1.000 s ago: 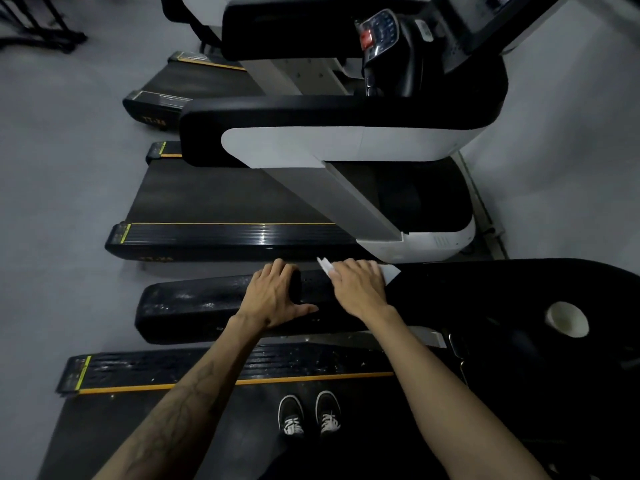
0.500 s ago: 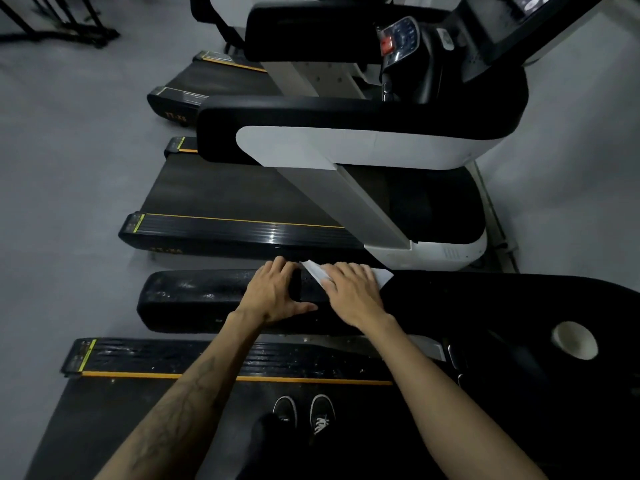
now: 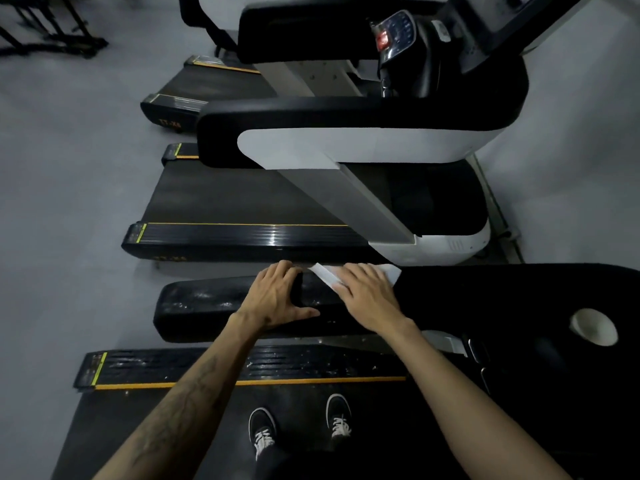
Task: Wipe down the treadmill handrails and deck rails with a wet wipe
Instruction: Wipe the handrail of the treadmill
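Right hand wiping the handrail, left hand bracing.

Right hand lies flat, fingers straight, pressing the wet wipe onto the black handrail. Left hand grips the rail just beside it, thumb wrapped under. Rail runs left-right; the smeared stretch lies leftward, beyond the left hand, which blocks the path.

Handrail – black padded, matt, flecked with pale smudges. Wet wipe – thin white sheet, soft and creased. Deck rail ribbed black plastic, slightly glossy, speckled. Neighbouring treadmill upright smooth grey, looks like metal. Floor matt grey.
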Available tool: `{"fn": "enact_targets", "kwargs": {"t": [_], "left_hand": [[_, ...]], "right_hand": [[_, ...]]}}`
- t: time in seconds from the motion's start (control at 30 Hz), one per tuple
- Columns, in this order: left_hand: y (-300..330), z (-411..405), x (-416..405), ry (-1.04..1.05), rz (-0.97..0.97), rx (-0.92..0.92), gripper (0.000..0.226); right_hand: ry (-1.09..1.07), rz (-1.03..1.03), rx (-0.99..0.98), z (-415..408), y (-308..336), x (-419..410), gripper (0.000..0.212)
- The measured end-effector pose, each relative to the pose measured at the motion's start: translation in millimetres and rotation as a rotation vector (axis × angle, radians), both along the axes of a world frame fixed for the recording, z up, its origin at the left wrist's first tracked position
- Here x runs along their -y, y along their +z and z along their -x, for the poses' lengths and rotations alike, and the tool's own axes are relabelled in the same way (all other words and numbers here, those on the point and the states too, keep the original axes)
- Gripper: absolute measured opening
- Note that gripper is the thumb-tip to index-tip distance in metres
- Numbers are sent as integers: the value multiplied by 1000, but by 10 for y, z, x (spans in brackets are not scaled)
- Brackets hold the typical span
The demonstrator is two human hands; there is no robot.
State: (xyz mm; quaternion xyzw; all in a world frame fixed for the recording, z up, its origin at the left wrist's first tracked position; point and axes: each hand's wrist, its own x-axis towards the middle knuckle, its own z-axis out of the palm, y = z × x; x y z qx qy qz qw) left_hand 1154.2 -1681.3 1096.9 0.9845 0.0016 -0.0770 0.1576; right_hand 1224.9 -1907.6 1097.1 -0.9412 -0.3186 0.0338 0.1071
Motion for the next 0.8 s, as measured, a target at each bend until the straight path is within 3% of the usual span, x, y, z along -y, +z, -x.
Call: {"fn": "enact_targets", "kwargs": {"t": [0.1, 0.23, 0.47, 0.67, 0.8], "left_hand": [[-26, 2, -45, -17, 21, 7, 98], [-6, 29, -74, -17, 40, 15, 97], [-40, 164, -226, 11, 25, 51, 95], [-36, 149, -194, 46, 16, 49, 93], [-24, 150, -189, 50, 20, 50, 92]], "right_hand": [[-120, 63, 10, -55, 18, 117, 39], [-248, 191, -18, -9, 56, -359, 49], [-19, 28, 39, 118, -19, -150, 41], [-322, 118, 17, 115, -40, -385, 43], [-106, 52, 51, 269, -74, -279, 57]]}}
